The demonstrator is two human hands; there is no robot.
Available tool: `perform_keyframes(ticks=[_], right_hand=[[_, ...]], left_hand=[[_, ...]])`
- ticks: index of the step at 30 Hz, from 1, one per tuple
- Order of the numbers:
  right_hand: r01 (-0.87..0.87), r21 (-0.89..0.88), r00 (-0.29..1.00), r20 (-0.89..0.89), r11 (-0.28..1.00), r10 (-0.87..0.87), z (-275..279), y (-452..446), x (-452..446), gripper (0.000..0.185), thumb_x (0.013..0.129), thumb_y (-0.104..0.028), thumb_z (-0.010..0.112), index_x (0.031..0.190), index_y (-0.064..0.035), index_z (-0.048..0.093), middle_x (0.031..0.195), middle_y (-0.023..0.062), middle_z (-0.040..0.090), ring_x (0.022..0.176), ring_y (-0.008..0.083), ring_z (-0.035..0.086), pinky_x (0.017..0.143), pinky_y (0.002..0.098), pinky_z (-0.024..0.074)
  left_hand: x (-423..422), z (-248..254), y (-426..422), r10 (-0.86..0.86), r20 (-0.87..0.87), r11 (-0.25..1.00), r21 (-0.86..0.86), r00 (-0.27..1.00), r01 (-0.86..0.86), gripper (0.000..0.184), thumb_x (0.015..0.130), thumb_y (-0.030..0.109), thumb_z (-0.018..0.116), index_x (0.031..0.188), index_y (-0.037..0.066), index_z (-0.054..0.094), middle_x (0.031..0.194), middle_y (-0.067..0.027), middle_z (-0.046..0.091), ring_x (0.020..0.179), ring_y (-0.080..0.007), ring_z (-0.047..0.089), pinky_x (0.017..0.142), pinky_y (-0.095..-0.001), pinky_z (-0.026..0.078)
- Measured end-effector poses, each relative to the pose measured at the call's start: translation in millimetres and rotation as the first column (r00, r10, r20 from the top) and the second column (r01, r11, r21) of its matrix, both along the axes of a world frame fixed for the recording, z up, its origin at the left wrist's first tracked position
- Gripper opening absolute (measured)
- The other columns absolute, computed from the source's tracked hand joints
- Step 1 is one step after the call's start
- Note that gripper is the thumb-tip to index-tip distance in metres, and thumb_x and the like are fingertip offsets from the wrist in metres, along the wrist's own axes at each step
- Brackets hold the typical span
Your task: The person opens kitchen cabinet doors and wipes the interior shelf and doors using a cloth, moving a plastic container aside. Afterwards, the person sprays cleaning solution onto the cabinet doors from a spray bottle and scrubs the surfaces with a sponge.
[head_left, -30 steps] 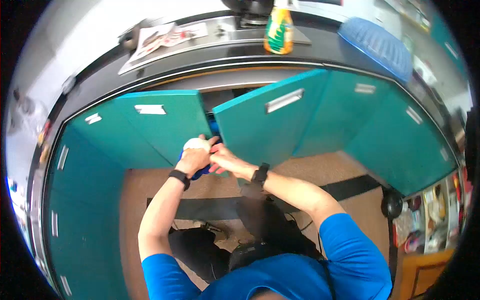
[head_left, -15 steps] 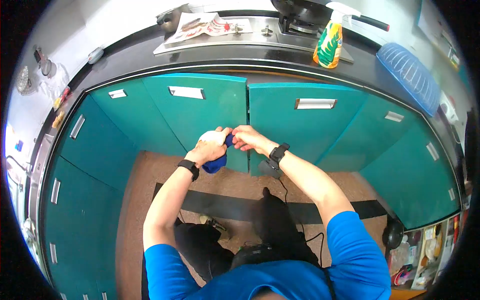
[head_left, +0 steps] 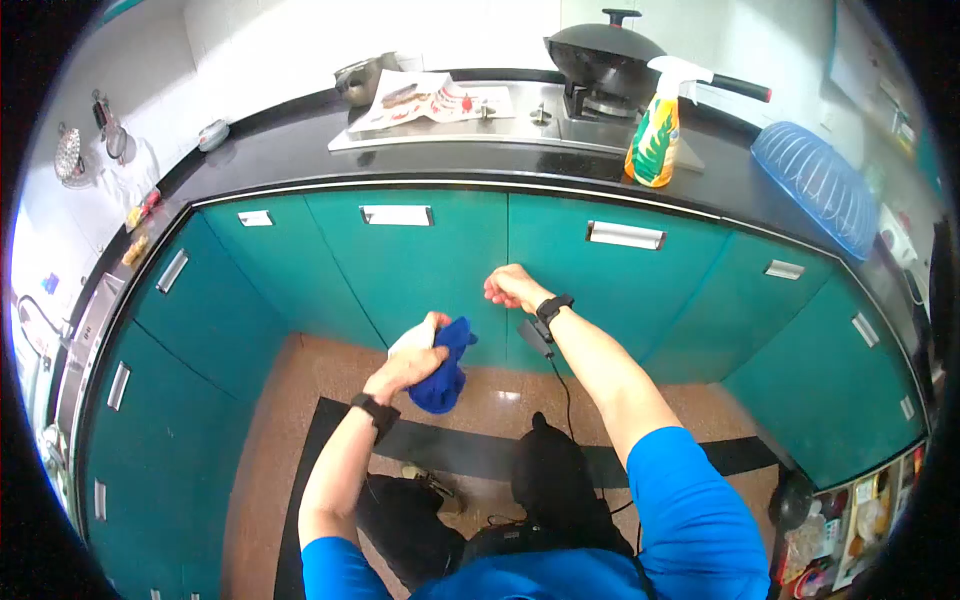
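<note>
My left hand (head_left: 405, 368) is closed around a blue cloth (head_left: 438, 385), which hangs in loose folds below the fingers. A white, soft-looking thing (head_left: 411, 338) is in the same hand; its kind I cannot make out. My right hand (head_left: 516, 288) is level with the teal cabinet door (head_left: 600, 300), close to the seam between two doors. Its fingers are curled in, and nothing shows in them. Whether it touches the door I cannot tell. Both cabinet doors under the stove sit flush.
On the black counter stand a spray bottle (head_left: 655, 135) and a blue rack (head_left: 815, 185). A lidded wok (head_left: 605, 65) and printed paper (head_left: 425, 100) are on the stove (head_left: 360, 138). An open shelf unit (head_left: 840, 545) is at lower right; a cable (head_left: 565, 390) hangs by my right wrist.
The cabinet doors, slightly ajar before, now lie flush. My left hand has moved down and away from the right with the blue cloth. My right hand's fingers have curled in, and the view has tilted up.
</note>
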State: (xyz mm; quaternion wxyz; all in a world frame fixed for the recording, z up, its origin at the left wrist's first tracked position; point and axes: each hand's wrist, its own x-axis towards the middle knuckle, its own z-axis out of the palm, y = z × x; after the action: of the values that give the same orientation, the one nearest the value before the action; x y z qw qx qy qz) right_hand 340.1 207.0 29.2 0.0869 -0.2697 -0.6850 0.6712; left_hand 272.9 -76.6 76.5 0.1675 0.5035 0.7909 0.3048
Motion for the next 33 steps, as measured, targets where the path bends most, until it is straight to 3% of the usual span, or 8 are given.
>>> perform_keyframes(ticks=[7,10,11,12,13,16,23,33], right_hand=[[-0.016,0.322,0.974,-0.209,0.947,0.088,42.0,-26.0,63.8,0.013,0.095,-0.009,0.056,0.101,-0.0040,0.066,0.087,0.0082,0.070,0.061,0.0135,0.064,0.049,0.0281,0.0502],[0.327,0.409,0.781,-0.624,0.852,0.000,113.9,-35.7,127.1,0.014,0.094,-0.003,0.056,0.107,-0.0067,0.061,0.083,0.0071,0.067,0.068,0.0126,0.065,0.060,0.0302,0.0546],[0.486,0.417,0.696,-0.716,0.768,-0.052,138.6,-27.0,141.3,0.014,0.095,-0.003,0.059,0.108,-0.0064,0.058,0.085,0.0061,0.065,0.073,0.0123,0.064,0.066,0.0292,0.0535],[0.743,0.561,0.611,-0.791,0.366,-0.027,171.5,-19.4,159.6,0.018,0.094,-0.004,0.063,0.110,-0.0054,0.056,0.089,0.0047,0.064,0.078,0.0125,0.062,0.071,0.0286,0.0518],[0.749,0.422,0.576,-0.796,0.511,-0.188,205.6,-23.7,181.0,0.026,0.092,-0.008,0.069,0.114,-0.0047,0.055,0.095,0.0059,0.063,0.085,0.0159,0.061,0.076,0.0312,0.0513],[0.934,0.358,0.350,-0.917,-0.009,-0.189,256.7,29.9,202.7,0.059,0.083,-0.019,0.082,0.127,-0.0027,0.047,0.121,0.0177,0.051,0.118,0.0315,0.052,0.099,0.0461,0.0440],[0.868,0.490,0.328,-0.679,-0.073,-0.657,321.7,44.3,158.1,0.102,0.068,-0.038,0.094,0.144,-0.0030,0.037,0.135,0.0187,0.047,0.131,0.0365,0.051,0.105,0.0542,0.0451],[0.972,0.232,0.218,-0.882,0.018,-0.419,314.9,79.9,158.2,0.068,0.071,-0.004,0.072,0.131,-0.0004,0.041,0.128,0.0265,0.043,0.112,0.0480,0.057,0.100,0.0497,0.0507]], left_hand=[[35.7,-8.3,-20.6,-0.078,0.196,0.983,0.176,0.977,0.044,0.050,0.085,0.012,0.064,0.131,0.002,0.050,0.116,-0.0164,0.066,0.111,-0.0279,0.064,0.099,-0.0382,0.049],[50.5,-12.6,-31.8,-0.085,0.209,0.982,0.181,0.974,0.047,0.049,0.084,0.009,0.063,0.131,0.002,0.050,0.116,-0.0152,0.065,0.110,-0.0263,0.064,0.099,-0.0369,0.049],[54.4,-15.9,-34.2,-0.074,0.269,0.984,0.176,0.960,0.026,0.048,0.085,0.009,0.063,0.130,0.002,0.050,0.116,-0.0146,0.066,0.109,-0.0252,0.064,0.099,-0.0365,0.049],[60.0,-18.1,-36.3,-0.059,0.329,0.986,0.167,0.943,0.004,0.047,0.085,0.008,0.063,0.130,0.002,0.051,0.116,-0.0141,0.066,0.109,-0.0242,0.064,0.099,-0.0361,0.050],[67.2,-18.9,-37.8,-0.071,0.331,0.985,0.172,0.941,0.014,0.047,0.085,0.008,0.063,0.130,0.002,0.051,0.116,-0.0141,0.066,0.109,-0.0242,0.064,0.099,-0.0361,0.050],[86.4,-16.6,-38.5,-0.089,0.424,0.980,0.197,0.902,0.005,0.044,0.087,0.008,0.062,0.129,0.002,0.052,0.115,-0.0137,0.067,0.107,-0.0226,0.064,0.098,-0.0363,0.050],[108.8,-30.7,-42.9,-0.135,0.436,0.971,0.236,0.890,0.032,0.044,0.087,0.010,0.063,0.129,0.002,0.053,0.114,-0.0146,0.068,0.106,-0.0236,0.065,0.097,-0.0370,0.050],[114.1,-62.5,-66.5,-0.148,0.577,0.971,0.241,0.804,0.005,0.041,0.088,0.003,0.061,0.128,0.010,0.053,0.106,-0.0036,0.062,0.093,-0.0148,0.058,0.086,-0.0308,0.050]])
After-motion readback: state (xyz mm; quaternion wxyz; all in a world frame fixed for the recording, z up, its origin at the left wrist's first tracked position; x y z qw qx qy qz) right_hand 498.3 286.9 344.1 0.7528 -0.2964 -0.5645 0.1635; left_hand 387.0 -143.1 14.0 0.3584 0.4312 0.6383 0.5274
